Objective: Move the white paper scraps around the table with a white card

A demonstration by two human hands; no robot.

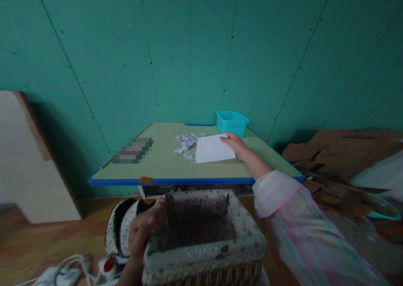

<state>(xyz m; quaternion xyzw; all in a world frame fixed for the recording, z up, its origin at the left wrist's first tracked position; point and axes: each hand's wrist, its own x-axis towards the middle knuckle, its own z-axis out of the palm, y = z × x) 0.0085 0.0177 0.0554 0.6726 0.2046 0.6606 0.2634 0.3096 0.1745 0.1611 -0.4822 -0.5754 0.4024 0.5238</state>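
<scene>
My left hand (146, 225) grips the left rim of a cloth-lined wicker basket (204, 252), which sits in front of the table at the bottom of the view. The basket's inside is dark, and no contents can be made out. Over the table, my right hand (234, 144) pinches the upper right corner of a white sheet of paper (215, 149). A spread of small torn paper scraps (187, 141) lies on the tabletop just left of the sheet, partly covered by it.
A turquoise plastic bin (232, 122) stands at the back right of the blue-edged table (163, 168). At its left lies a blurred-out flat item (132, 150). White cables (75, 261) run on the floor at lower left. Flattened cardboard (340, 152) leans at right.
</scene>
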